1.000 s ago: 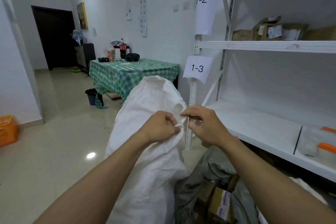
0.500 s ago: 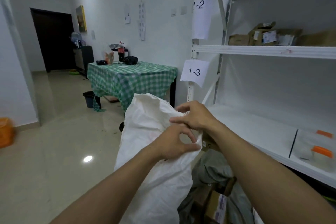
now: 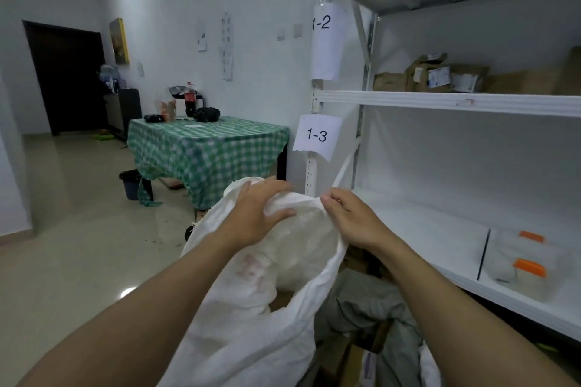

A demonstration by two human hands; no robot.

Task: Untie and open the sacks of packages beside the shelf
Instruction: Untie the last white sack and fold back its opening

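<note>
A tall white woven sack (image 3: 245, 324) stands on the floor in front of me, beside the white metal shelf (image 3: 440, 102). Its mouth gapes open between my hands, showing the pale inside and faint red print. My left hand (image 3: 254, 214) grips the far left rim of the mouth, thumb inside the fold. My right hand (image 3: 352, 217) pinches the right rim and holds it apart. A grey sack (image 3: 371, 308) lies lower right against the shelf, with cardboard packages (image 3: 366, 361) showing in it.
A table with a green checked cloth (image 3: 204, 151) stands behind the sack, a dark bin (image 3: 130, 184) at its foot. Shelf tags read 1-2 (image 3: 323, 23) and 1-3 (image 3: 317, 135). Boxes (image 3: 440, 75) sit on the upper shelf, orange-lidded tubs (image 3: 522, 270) on the lower one.
One second ago both hands worked at the tied neck of the white sack. Now the neck is loose and the hands have spread the mouth wide open.
</note>
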